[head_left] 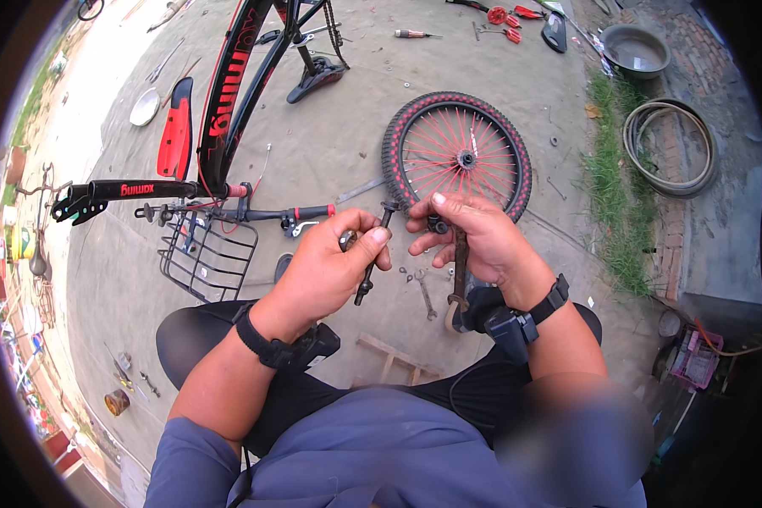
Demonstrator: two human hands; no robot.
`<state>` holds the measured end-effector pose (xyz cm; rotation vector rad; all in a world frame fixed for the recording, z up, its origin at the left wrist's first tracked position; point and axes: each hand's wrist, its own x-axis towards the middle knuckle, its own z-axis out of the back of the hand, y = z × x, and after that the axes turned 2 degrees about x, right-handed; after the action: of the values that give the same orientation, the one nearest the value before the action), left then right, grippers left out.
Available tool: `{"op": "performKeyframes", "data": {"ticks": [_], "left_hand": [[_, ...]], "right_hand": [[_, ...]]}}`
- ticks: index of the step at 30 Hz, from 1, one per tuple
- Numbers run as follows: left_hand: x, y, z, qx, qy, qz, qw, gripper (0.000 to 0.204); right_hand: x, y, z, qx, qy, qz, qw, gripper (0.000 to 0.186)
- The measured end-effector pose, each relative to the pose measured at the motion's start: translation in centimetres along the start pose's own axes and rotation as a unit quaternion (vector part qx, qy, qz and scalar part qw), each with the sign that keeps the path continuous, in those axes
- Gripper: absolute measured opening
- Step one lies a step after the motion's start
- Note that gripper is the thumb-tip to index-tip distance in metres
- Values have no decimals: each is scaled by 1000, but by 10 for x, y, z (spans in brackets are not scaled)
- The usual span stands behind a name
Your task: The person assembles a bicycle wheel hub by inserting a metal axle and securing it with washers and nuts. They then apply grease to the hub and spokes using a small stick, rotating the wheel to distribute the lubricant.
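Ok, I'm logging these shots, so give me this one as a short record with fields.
Left hand: holds dark rod, tilted
Right hand: holds dark bar
Beyond hands: wheel with red spokes, lying flat
Far left: black-and-red bicycle frame
Ground between forearms: spanner

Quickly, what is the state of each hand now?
Left hand: closed, holding a dark metal rod and a round metal piece.
Right hand: loosely curled, holding a rusty bar and, it seems, a small dark part.
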<state>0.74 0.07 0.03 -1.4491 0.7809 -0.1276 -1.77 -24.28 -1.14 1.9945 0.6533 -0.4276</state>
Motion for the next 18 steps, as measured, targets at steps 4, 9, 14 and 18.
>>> {"op": "performKeyframes", "data": {"ticks": [4,9,14,18], "left_hand": [[1,1,0,-20,-3,-4,1000,18],[0,-1,2,-32,-9,0,999,17],[-2,-4,3,-53,-33,4,998,16],[-1,-7,5,-60,-41,-12,997,16]], "right_hand": [[4,-7,2,0,-18,-3,1000,39],[12,-16,4,-11,-43,-21,999,39],[29,-37,14,-39,-85,-68,993,36],[47,-64,29,-57,-125,-115,984,33]]}}
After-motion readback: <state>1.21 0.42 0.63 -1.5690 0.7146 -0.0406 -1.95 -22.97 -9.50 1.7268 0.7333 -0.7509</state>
